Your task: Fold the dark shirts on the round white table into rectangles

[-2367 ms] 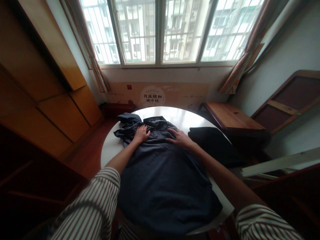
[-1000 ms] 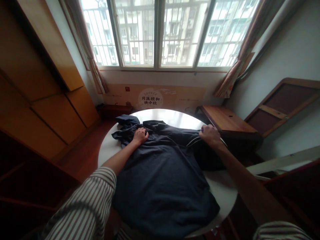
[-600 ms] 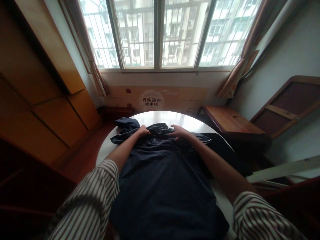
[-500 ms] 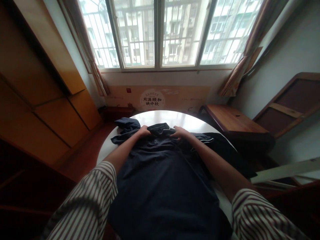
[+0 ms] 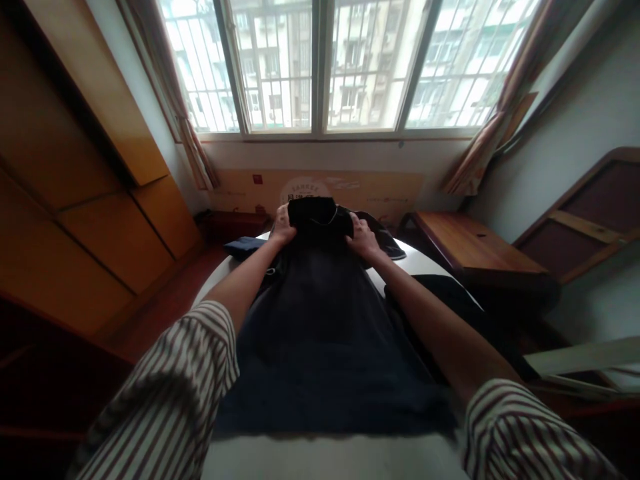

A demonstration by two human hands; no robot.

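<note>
A dark navy shirt [image 5: 325, 360] with a collar and thin white piping is stretched between my hands, its collar end raised above the far part of the white table [image 5: 320, 457]. My left hand [image 5: 283, 228] grips it on the left of the collar, and my right hand [image 5: 362, 236] grips it on the right. Both sets of fingers are closed on the cloth. The lower part of the shirt slopes down toward me, its hem crossing the near table. By my left forearm lies a folded bit of dark blue cloth [image 5: 244, 247]; I cannot tell whether it belongs to the shirt.
Black cloth [image 5: 445, 313] lies on the table's right side. A wooden desk [image 5: 480, 243] stands at the back right, and wooden cabinets [image 5: 100, 227] line the left. Beyond the table are a printed banner [image 5: 390, 190] on the wall and a barred window [image 5: 320, 67].
Both hands have lifted the collar end up off the table and away from me. The hem has slid forward, baring the near part of the white table.
</note>
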